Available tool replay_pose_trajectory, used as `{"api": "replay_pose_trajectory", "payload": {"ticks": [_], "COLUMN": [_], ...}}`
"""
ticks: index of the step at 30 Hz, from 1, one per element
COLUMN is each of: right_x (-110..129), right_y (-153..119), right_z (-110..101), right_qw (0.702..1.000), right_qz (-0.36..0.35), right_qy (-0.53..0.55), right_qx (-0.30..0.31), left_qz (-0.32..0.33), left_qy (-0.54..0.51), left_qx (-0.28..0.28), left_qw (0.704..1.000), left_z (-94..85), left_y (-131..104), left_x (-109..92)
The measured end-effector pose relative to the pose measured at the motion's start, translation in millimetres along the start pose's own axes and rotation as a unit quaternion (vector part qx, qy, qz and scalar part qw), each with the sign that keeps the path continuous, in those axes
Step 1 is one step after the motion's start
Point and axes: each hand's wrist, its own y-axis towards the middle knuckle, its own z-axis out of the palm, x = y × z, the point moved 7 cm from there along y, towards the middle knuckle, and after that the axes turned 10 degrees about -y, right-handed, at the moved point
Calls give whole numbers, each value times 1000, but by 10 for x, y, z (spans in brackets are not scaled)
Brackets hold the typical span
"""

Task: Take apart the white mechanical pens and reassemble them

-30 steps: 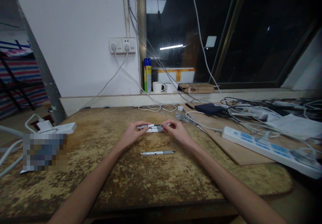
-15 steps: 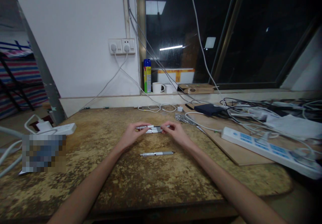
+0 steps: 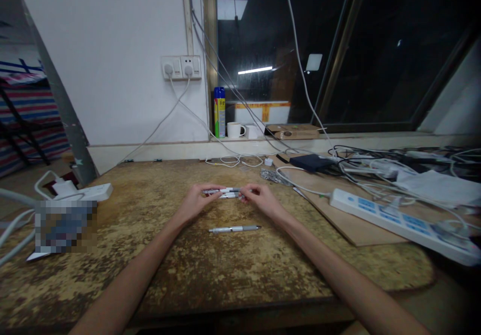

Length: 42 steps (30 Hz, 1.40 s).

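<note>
Near the middle of the worn wooden table, my left hand (image 3: 196,200) pinches the left end of a grey and white pen (image 3: 226,190). The fingers of my right hand (image 3: 258,197) close around the right end of the same pen. Just beneath it, between the hands, another pen (image 3: 227,195) shows; how many pens lie there is hard to tell. A separate silver-grey pen (image 3: 235,228) lies flat on the table, closer to me, with its dark tip to the right and neither hand touching it.
A wooden board (image 3: 361,224) on the right carries a long white power strip (image 3: 398,224) and tangled cables. At the left sit a smaller power strip (image 3: 98,192) and a blurred item. A spray can (image 3: 220,113) and white mug (image 3: 234,130) stand on the sill.
The pens between my hands have shifted slightly, with the upper one now spanning both hands more clearly. My hands have barely moved, and the lone pen lies as before.
</note>
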Motion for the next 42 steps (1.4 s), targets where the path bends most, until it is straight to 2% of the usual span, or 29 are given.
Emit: {"api": "replay_pose_trajectory", "payload": {"ticks": [8, 12, 15, 20, 23, 29, 35, 42], "right_x": [-51, -130, -217, -217, -163, -53, -61, -2], "right_y": [32, 64, 90, 106, 88, 50, 64, 63], "right_z": [22, 30, -10, -187, -250, -240, -230, -167], "right_qw": [1000, 998, 994, 992, 989, 991, 991, 996], "right_qz": [-10, 22, 52, 28, 20, 23, 25, 1], "right_qy": [-11, 56, 98, 79, 96, 90, 85, 47], "right_qx": [4, 4, -21, -94, -112, -100, -96, -79], "left_qz": [-3, -14, -22, -24, -22, -21, -28, -17], "left_qy": [11, 13, 13, 14, 14, 11, 11, 6], "left_qx": [-9, -15, -19, -42, -49, -47, -54, -34], "left_qw": [1000, 1000, 999, 999, 998, 999, 998, 999], "left_z": [-16, -14, -19, -57, -68, -75, -75, -24], "left_y": [16, 16, 15, 16, 18, 23, 18, 14], "left_x": [67, 80, 90, 100, 107, 124, 136, 63]}}
